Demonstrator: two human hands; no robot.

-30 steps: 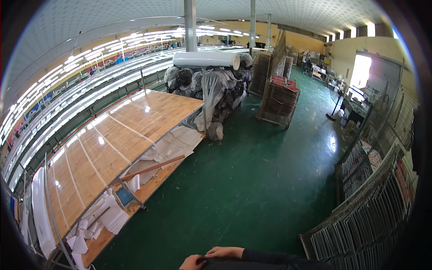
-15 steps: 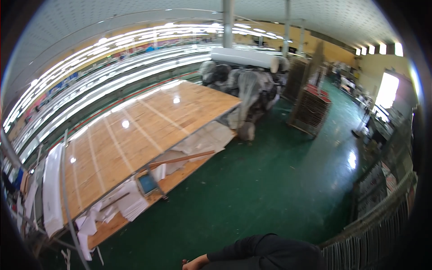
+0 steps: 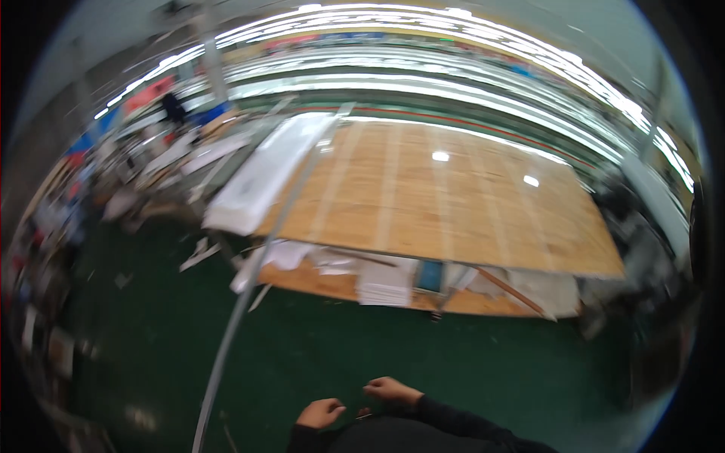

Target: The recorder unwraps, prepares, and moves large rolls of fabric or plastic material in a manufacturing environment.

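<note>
Both hands sit at the bottom center of the frame, close in front of the dark-sleeved body. The left hand point(image 3: 320, 413) is curled loosely with its fingers together, and the right hand point(image 3: 390, 390) has its fingers pinched on something tiny and dark point(image 3: 365, 412) hanging in the gap between the 2 hands. It's too small and blurry to say what it is, maybe a thread or a cord end. Above them is plain green floor point(image 3: 468, 362), and further up in the middle of the frame a big wooden bench point(image 3: 453, 204) with a long white roll of fabric point(image 3: 264, 177) along its left edge, plus stacks of white sheets point(image 3: 385, 281) on the shelf underneath. A thin metal rail point(image 3: 242, 302) runs diagonally down the left side. My take on doing this bit well: keep the hands close together, hold the pinch steady with the right fingertips, and bring the left in to grab the loose end without yanking, since something that small slips out easily.
</note>
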